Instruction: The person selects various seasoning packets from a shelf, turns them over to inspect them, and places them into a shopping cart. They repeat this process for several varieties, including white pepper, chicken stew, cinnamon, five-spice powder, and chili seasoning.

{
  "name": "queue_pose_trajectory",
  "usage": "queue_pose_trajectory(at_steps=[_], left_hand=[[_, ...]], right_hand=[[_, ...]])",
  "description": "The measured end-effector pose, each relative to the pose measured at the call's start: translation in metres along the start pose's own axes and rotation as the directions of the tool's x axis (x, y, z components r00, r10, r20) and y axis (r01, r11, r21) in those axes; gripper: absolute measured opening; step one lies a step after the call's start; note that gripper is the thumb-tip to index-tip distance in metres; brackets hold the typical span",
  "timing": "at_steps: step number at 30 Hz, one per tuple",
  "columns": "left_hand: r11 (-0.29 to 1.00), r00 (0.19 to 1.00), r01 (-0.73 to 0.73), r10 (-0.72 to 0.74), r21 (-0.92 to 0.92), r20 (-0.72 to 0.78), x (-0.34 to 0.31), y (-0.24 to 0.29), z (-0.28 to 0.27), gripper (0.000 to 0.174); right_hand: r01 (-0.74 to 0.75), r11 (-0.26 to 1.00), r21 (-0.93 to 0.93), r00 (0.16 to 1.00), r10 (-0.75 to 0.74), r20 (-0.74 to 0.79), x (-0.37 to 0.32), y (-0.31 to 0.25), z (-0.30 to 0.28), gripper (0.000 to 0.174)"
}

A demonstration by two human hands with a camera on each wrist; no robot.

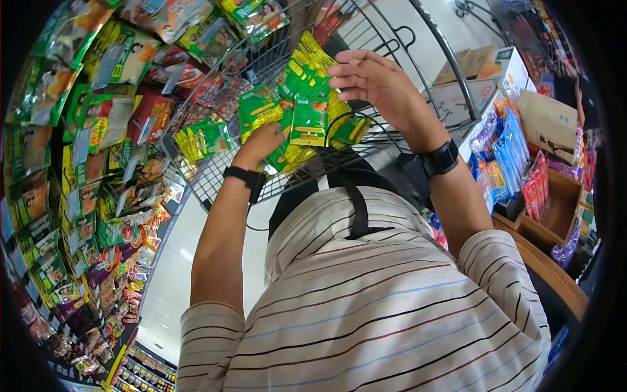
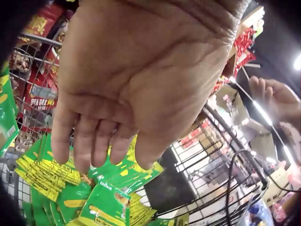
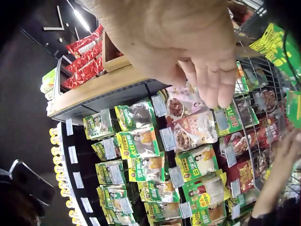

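Observation:
Several green and yellow snack packets lie heaped in a wire shopping cart. My left hand reaches in over the heap from the left. In the left wrist view its fingers hang loosely extended above the packets, with no packet in the palm. At the cart's right side, my right hand is raised beside the upper packets, its fingers relaxed and its palm bare. A neat row of packets stands apart in the cart's left corner.
Shelves of hanging snack bags run along the left, close to the cart. On the right stand cardboard boxes and a wooden display bin with bagged goods. A black cable loops near the cart.

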State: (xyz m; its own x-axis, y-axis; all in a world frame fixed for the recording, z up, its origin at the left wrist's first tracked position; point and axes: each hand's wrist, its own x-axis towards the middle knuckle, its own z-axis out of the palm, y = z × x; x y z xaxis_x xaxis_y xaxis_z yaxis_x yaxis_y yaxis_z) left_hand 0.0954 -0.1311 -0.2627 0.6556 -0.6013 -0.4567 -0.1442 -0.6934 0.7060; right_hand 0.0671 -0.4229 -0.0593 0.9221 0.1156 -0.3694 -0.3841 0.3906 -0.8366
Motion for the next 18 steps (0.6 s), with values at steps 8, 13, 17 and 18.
queue_pose_trajectory(at_steps=[8,13,17,18], left_hand=[[0.787,0.984,-0.146,0.052,0.599,0.172,0.042,-0.026,0.08,0.025],[0.58,0.935,-0.314,0.05,0.752,0.352,0.061,-0.016,0.108,0.024],[0.36,0.917,-0.364,-0.021,0.859,0.398,0.071,-0.006,0.122,0.024],[0.344,0.908,-0.383,-0.033,0.857,0.418,0.073,-0.004,0.124,0.025]], right_hand=[[-0.198,0.965,-0.175,0.979,0.185,-0.087,0.025,0.04,-0.043,0.022],[-0.339,0.893,-0.295,0.94,0.316,-0.124,0.042,0.08,-0.079,0.017],[-0.391,0.801,-0.453,0.914,0.395,-0.091,0.052,0.107,-0.102,0.018],[-0.404,0.796,-0.451,0.906,0.418,-0.073,0.055,0.108,-0.102,0.018]])
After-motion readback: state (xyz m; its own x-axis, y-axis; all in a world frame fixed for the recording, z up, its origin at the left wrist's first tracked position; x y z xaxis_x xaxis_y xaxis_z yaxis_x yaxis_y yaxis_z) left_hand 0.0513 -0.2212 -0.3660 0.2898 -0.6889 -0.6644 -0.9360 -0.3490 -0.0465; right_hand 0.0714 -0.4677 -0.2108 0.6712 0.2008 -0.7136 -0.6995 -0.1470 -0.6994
